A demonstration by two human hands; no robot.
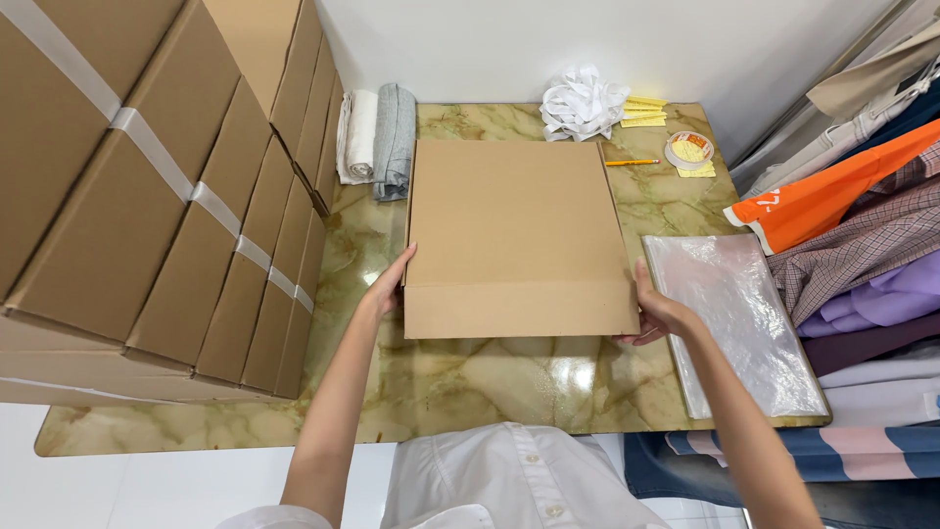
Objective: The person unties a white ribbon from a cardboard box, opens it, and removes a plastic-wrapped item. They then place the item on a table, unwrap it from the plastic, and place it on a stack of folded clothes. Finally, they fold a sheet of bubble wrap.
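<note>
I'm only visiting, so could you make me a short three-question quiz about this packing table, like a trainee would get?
1. True or false: both hands grip the flat cardboard box at its near corners.
2. What lies on the table just right of the right hand? A) stack of clear plastic bags B) scissors C) a mug
3. Name the thin item beside the tape roll.

Key:
1. True; the left hand holds the other corner.
2. A, stack of clear plastic bags.
3. An orange pencil.
</note>
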